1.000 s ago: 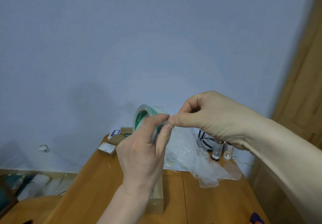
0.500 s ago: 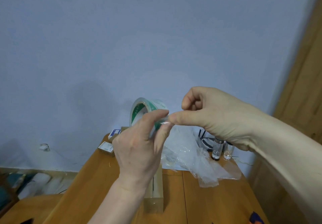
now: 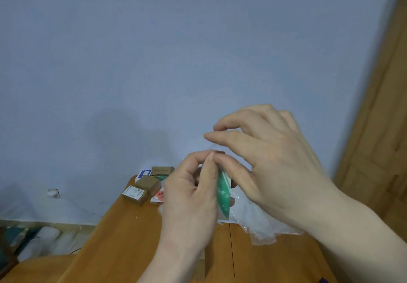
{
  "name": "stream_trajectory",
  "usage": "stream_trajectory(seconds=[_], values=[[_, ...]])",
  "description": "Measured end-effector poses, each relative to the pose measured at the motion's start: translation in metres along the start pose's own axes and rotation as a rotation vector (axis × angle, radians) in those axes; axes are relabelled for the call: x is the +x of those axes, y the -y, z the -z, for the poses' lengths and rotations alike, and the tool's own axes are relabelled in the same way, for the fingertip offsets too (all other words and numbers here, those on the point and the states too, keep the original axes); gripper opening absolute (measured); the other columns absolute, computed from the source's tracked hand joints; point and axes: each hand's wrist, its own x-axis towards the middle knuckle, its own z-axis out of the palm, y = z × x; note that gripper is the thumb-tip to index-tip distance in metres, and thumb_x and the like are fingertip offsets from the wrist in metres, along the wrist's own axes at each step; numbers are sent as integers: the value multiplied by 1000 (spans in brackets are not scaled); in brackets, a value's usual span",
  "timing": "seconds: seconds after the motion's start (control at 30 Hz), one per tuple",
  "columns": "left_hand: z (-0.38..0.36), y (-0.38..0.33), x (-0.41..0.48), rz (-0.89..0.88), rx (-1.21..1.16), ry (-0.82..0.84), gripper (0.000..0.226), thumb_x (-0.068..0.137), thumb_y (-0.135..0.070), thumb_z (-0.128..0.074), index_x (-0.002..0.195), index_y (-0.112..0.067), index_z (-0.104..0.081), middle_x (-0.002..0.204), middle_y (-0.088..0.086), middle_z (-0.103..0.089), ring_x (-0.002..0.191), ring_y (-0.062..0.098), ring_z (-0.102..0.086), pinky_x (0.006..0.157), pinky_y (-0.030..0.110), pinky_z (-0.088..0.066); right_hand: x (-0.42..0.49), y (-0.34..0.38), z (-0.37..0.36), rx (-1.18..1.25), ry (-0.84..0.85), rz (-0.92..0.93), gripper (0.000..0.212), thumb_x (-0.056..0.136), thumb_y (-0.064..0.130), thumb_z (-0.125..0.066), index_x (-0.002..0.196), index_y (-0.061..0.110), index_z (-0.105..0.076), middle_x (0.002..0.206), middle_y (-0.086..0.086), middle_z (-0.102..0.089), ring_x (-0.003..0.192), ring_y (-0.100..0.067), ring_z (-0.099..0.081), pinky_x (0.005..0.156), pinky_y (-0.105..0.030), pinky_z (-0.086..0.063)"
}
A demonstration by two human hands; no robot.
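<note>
My left hand (image 3: 189, 199) grips a roll of clear tape with a green core (image 3: 223, 194), held edge-on in the air above the wooden table (image 3: 123, 238). Its thumb and fingertips meet at the top of the roll. My right hand (image 3: 268, 161) arches over the roll from the right. Its thumb presses on the roll's top edge beside my left fingertips. The right index and middle fingers reach out loosely above and hold nothing that I can make out. Most of the roll is hidden between the two hands.
Crumpled clear plastic film (image 3: 259, 223) lies on the table under my right wrist. Several small cardboard boxes (image 3: 141, 192) sit at the table's far left corner. A wooden door (image 3: 378, 150) stands at the right, a plain wall behind, and bundles (image 3: 33, 241) lie on the floor at left.
The roll has turned from facing me to edge-on and dropped lower. My right hand has let go of its pinch; the fingers have spread and lifted, and only the thumb stays on the roll.
</note>
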Motion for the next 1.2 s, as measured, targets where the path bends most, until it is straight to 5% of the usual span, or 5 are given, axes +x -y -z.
stream_trajectory(seconds=[0.37,0.57,0.73,0.93,1.2], values=[[1,7,-4,-45,201,13,21,99,-44,-56,96,-35,-75,75,9,-75,77,44,-72,61,63,-59,5,-11,9,-111,213,38,14,91,31,-60,91,32,-74,83,12,-68,88,-22,-62,85,-41,-42],[3,18,-5,-46,282,39,28,88,-58,-55,102,-41,-73,84,14,-75,79,39,-73,71,60,-61,11,-14,21,-202,434,102,18,81,20,-74,89,35,-69,77,13,-64,83,-20,-59,86,-43,-46],[-3,13,-12,21,244,42,15,98,-33,-61,100,-39,-74,75,-1,-78,74,27,-77,65,61,-60,15,-13,30,-45,526,-35,19,100,37,-47,104,42,-65,95,18,-64,98,-10,-53,98,-37,-38],[-10,10,-23,153,147,68,54,100,-30,-58,145,-52,-35,72,34,-60,82,38,-74,78,50,-62,6,-22,28,122,560,-196,25,102,43,-44,115,43,-64,102,22,-62,100,0,-48,99,-28,-37],[-16,0,-26,289,-31,165,62,105,-17,-49,158,-34,-23,57,1,-67,75,22,-80,67,18,-59,4,-23,21,238,629,-293,25,96,48,-45,101,38,-67,100,18,-60,102,-2,-54,93,-30,-47]])
